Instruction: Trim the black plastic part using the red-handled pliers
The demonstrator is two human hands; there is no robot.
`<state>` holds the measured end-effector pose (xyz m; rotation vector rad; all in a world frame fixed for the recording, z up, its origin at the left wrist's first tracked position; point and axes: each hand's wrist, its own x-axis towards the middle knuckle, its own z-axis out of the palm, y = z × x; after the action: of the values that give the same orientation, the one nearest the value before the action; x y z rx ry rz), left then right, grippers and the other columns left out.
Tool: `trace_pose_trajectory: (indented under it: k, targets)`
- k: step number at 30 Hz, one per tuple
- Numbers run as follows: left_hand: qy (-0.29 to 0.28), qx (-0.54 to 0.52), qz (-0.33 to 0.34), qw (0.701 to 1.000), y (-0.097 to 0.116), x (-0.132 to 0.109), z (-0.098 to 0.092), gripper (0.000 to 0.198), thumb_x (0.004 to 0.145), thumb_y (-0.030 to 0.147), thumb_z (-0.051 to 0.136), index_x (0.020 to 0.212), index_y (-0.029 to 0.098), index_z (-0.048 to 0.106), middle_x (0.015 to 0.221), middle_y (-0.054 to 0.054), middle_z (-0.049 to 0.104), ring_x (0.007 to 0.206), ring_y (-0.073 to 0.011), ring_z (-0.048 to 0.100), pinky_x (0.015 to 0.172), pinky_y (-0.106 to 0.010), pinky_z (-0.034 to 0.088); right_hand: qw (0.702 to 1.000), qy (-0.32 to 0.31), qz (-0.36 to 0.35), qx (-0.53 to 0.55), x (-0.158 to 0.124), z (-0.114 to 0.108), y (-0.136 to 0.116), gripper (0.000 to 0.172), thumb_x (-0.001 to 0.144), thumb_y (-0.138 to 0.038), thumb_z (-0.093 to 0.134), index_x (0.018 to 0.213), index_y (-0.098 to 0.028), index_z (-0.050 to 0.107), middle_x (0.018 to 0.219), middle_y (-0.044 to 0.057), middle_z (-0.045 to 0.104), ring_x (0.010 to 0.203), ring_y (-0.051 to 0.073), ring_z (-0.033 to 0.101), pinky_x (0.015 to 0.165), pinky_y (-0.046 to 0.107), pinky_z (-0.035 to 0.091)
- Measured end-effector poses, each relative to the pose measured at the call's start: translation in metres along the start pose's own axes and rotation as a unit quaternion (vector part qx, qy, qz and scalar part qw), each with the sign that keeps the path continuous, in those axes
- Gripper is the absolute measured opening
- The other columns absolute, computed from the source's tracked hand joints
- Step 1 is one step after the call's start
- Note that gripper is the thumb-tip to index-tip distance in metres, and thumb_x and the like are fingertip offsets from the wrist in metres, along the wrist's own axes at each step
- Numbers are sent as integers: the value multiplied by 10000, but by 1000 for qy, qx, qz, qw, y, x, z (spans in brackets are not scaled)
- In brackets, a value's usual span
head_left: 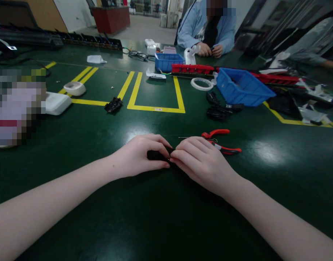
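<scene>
Two forearms (60, 197) reach in over the green tabletop (161, 224), with most room for moving apparently on its near side. The left hand (138, 154) and right hand (203, 159) meet, fingertips pinched on one thing. Just beyond the right, a red-handled tool (225, 149) (head hidden) crowds that edge. The black piece (156, 155) sits between both hands; this two-handed handling probably calls for a steady left hold.

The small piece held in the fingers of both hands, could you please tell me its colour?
The small piece is black, as the head view shows.
</scene>
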<state>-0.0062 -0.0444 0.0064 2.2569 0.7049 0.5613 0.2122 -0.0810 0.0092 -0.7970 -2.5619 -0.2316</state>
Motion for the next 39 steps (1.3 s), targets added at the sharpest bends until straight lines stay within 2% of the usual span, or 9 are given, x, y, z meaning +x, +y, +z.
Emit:
trace_pose_trajectory:
  k: [5, 9, 12, 16, 24, 31, 39]
  targets:
    - [0, -8, -1, 1000, 1, -1, -1, 87, 847, 215, 725, 925, 177, 719, 1108, -36, 681, 1012, -186, 657, 878, -319, 529, 994, -4, 55, 96, -5, 1, 3, 91, 937, -151, 544, 929, -158, 634, 924, 69, 676, 921, 195, 604, 845, 362, 481]
    - [10, -12, 1, 1000, 1, -1, -1, 84, 834, 208, 739, 901, 168, 708, 1088, -32, 682, 1005, -180, 657, 880, -307, 524, 980, -6, 120, 162, -6, 1, 4, 82, 934, -165, 541, 924, -171, 622, 899, 60, 649, 873, 193, 596, 789, 357, 475]
    - [8, -20, 5, 1000, 0, -1, -1, 118, 833, 190, 738, 944, 169, 702, 1084, -32, 682, 1013, -179, 655, 896, -306, 522, 973, -6, 137, 186, -5, 0, 4, 82, 931, -163, 532, 929, -178, 613, 948, 67, 630, 884, 191, 591, 782, 353, 474]
    - [0, -16, 16, 1000, -1, 0, 0, 137, 847, 179, 721, 983, 172, 705, 1106, -37, 678, 1025, -180, 651, 902, -305, 523, 972, -25, 132, 195, -5, -1, 4, 89, 928, -154, 525, 937, -185, 608, 1029, 78, 620, 947, 201, 586, 818, 365, 473]
    - [6, -14, 20, 1000, -3, -1, 1, 102, 849, 187, 723, 949, 163, 720, 1099, -44, 672, 1009, -175, 651, 900, -300, 518, 974, -28, 124, 187, -6, -3, 6, 78, 926, -158, 526, 932, -189, 598, 1023, 77, 624, 940, 200, 588, 830, 371, 469]
    - [-10, 8, 32, 999, -3, -1, 1, 131, 882, 196, 683, 1010, 181, 708, 1121, -53, 652, 1045, -192, 621, 915, -327, 501, 977, -40, 113, 177, -6, -5, 6, 77, 922, -155, 527, 937, -195, 591, 1027, 75, 630, 954, 202, 590, 845, 372, 471]
    - [-24, 12, 31, 999, -1, -1, -1, 108, 899, 201, 653, 992, 201, 707, 1128, -54, 640, 1057, -210, 610, 926, -351, 490, 983, -41, 88, 157, -5, -6, 5, 91, 924, -144, 518, 940, -195, 591, 1019, 80, 644, 959, 203, 604, 828, 369, 486]
